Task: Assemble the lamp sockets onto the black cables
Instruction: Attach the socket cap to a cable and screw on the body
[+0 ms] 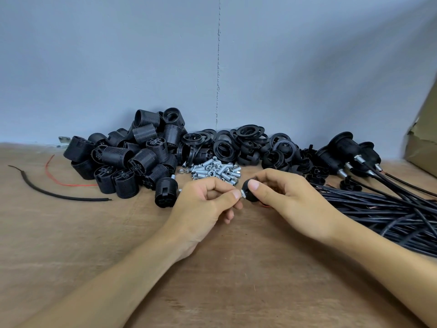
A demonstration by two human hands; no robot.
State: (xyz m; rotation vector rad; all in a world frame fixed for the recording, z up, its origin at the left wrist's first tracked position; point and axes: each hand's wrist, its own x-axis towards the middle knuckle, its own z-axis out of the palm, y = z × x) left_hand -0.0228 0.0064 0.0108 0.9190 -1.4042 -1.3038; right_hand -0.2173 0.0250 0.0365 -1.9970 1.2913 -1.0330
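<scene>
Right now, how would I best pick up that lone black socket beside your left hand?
Probably take the lone black socket by its ribbed barrel, pinched across from above and the left: it sits at the front edge of the socket pile, and the left hand crowds its right side.

Two hands: left hand, right hand. One cap, one nipple held. One cable scrap, one red wire, one box. Assembled sockets: at least four. Socket bodies, rings, loose nipples, cables: piles, too many to count.
</scene>
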